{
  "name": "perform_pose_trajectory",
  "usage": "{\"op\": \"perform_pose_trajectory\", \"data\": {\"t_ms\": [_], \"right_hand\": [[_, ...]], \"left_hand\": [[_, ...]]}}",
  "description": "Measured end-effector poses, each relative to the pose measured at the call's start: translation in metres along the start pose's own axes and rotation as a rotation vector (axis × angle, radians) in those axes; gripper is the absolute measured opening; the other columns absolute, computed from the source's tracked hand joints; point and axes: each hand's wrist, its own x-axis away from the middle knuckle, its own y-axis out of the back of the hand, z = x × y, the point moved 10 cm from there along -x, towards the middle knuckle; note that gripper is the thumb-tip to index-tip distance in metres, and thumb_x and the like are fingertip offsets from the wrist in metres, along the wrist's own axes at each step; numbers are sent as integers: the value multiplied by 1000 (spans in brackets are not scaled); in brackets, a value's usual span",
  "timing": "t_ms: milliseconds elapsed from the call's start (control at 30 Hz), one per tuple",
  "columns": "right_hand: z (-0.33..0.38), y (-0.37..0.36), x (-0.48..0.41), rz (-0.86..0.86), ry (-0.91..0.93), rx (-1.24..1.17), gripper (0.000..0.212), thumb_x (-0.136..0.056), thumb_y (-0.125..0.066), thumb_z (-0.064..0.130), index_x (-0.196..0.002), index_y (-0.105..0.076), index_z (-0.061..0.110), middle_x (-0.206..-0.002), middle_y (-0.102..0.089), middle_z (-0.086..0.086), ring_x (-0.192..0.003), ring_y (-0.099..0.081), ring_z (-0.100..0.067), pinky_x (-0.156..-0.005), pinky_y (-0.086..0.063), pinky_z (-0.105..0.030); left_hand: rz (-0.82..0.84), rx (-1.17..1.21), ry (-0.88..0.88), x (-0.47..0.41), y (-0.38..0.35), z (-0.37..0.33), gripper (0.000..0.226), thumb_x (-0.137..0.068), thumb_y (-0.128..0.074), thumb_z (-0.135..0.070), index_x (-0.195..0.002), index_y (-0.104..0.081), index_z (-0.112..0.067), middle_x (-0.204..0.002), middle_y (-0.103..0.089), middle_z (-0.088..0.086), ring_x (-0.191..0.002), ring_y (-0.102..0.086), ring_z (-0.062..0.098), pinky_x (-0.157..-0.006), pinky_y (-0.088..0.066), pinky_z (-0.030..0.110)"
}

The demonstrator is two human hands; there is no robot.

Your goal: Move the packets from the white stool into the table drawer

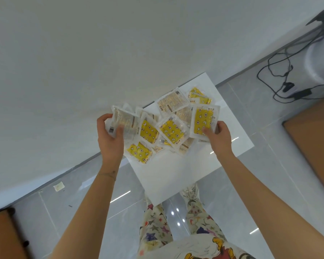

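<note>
The packets [171,128] lie in a loose heap on the far half of the white stool [176,176], which sits at the centre of your view with one corner pointing to 12 o'clock against the wall [82,53]. The heap spills over the stool's 10 o'clock edge, so several packets overhang the strip where wall meets floor [251,128]. Your left hand [110,136], at 9 o'clock of the heap, has its grip clenched around a pale packet [123,122] with a barcode, thumb on top. Your right hand [220,135], at 3 o'clock of the heap, grasps the lower corner of a yellow packet [204,119], thumb pressed on its face. The near half of the stool, toward 6 o'clock, is bare white. Open tiled floor runs along the stool's 3 o'clock side up to a brown panel [314,146] at the right edge. Black cables [281,75] trail at 2 o'clock, well apart from the stool. A brown piece of furniture [2,238] fills the 8 o'clock corner.
</note>
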Motion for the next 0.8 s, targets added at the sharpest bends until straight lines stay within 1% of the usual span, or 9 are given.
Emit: {"op": "perform_pose_trajectory", "data": {"t_ms": [67, 133, 200, 267, 333, 433, 567, 700, 800], "right_hand": [[4, -1, 2, 9, 8, 0, 28, -83, -71, 16, -104, -54, 11, -88, -57, 6, -76, -55, -3, -63, -43, -14], [7, -4, 3, 22, 21, 2, 26, -83, -71, 15, -102, -53, 11, -84, -55, 10, -74, -55, -2, -62, -43, -14], [11, -6, 5, 33, 33, 7, 26, -84, -71, 15, -102, -53, 11, -84, -55, 11, -74, -54, -2, -61, -42, -12], [15, -7, 8, 45, 40, 7, 26, -84, -70, 15, -103, -52, 12, -83, -54, 12, -73, -54, 0, -59, -41, -9], [16, -10, 12, 75, 26, -24, 28, -84, -70, 15, -106, -53, 12, -88, -58, 10, -77, -57, -1, -60, -43, -10], [17, -18, 25, 166, -40, -135, 30, -84, -70, 14, -111, -56, 12, -100, -65, 2, -89, -64, -12, -68, -48, -18], [37, -19, 56, 248, -49, -145, 36, -85, -70, 17, -117, -55, 14, -104, -66, 1, -96, -65, -16, -71, -51, -22], [75, -11, 93, 342, -12, -96, 44, -85, -70, 19, -123, -49, 23, -109, -66, 0, -97, -66, -14, -78, -54, -31], [112, -10, 125, 432, 39, -51, 46, -87, -69, 19, -123, -44, 32, -105, -66, 4, -93, -65, -9, -75, -53, -28]], "left_hand": [[-19, 11, 47, 4, 7, 8, 36, -86, -55, 2, -118, -47, -13, -103, -54, -6, -85, -57, 1, -73, -52, 23], [-44, 60, 80, 8, 14, 13, 35, -85, -55, 3, -114, -47, -15, -100, -52, -8, -84, -57, 2, -73, -54, 27], [-81, 111, 117, 13, 24, 19, 34, -85, -54, 2, -110, -47, -20, -104, -53, -2, -89, -59, 14, -77, -54, 36], [-116, 154, 162, 17, 36, 27, 34, -84, -54, -1, -107, -47, -25, -114, -55, 11, -99, -61, 26, -81, -55, 45], [-118, 219, 222, 22, 43, 35, 35, -84, -57, -5, -105, -49, -32, -121, -54, 19, -107, -61, 34, -84, -55, 51], [-69, 325, 315, 34, 40, 39, 34, -89, -59, -4, -109, -47, -29, -119, -57, 21, -104, -63, 33, -82, -58, 46], [-68, 411, 376, 62, 41, 21, 33, -92, -57, -1, -115, -44, -22, -107, -62, 8, -95, -65, 22, -73, -59, 34], [-126, 492, 407, 96, 58, -6, 35, -92, -58, -1, -117, -46, -22, -114, -61, 11, -100, -64, 25, -82, -58, 43], [-201, 590, 435, 127, 82, -24, 36, -92, -58, 0, -118, -46, -22, -114, -62, 7, -103, -65, 25, -82, -58, 42]]}}
